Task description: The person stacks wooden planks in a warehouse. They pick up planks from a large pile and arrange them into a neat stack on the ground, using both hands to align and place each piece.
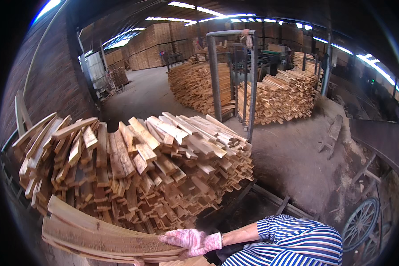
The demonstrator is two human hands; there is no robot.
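My right hand (191, 241), in a pink-and-white knit glove, comes in from the right below a blue-and-white striped sleeve (292, 235). Its fingers are closed over the right end of several stacked wooden boards (97, 237), which lie along the lower left of the view. These boards are long, brown and rough-sawn, and they look bent by the lens. A scrap of pink glove at the bottom edge, under the boards, seems to be my left hand (139, 262); its fingers are hidden. Just beyond the boards rises a big pile of loose wooden slats (164, 164).
A brick wall (53, 66) stands at left. Behind the pile is an upright metal frame (213, 75). Farther back are two more wood stacks (199, 86) (275, 99). A spoked wheel (361, 224) and metal rails (275, 201) lie at lower right, by the dirt floor (292, 155).
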